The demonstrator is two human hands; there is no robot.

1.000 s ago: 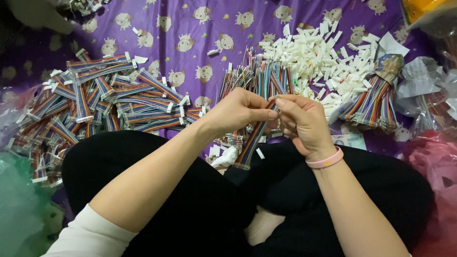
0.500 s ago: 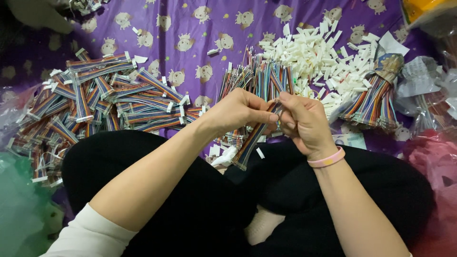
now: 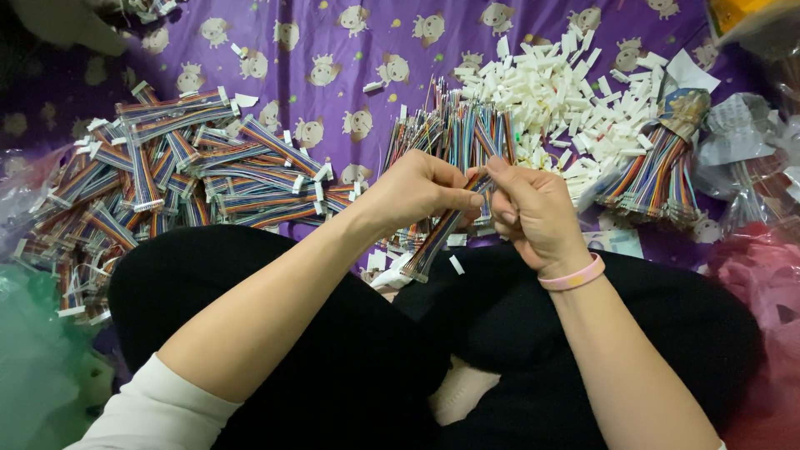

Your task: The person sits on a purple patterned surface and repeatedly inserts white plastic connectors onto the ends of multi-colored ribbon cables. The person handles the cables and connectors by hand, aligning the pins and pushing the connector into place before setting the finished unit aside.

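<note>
A rainbow ribbon cable [image 3: 440, 237] is pinched at its upper end between the left hand [image 3: 417, 192] and right hand [image 3: 533, 212], above a purple patterned cloth [image 3: 333, 50].

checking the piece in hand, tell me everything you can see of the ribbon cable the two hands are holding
The ribbon cable is a flat strip of thin multicoloured wires laid side by side, plastic-coated by the look. It slants from upper right to lower left above the lap. The left hand and right hand pinch its upper end; what they do there is hidden. Its lower end hangs free.
</note>
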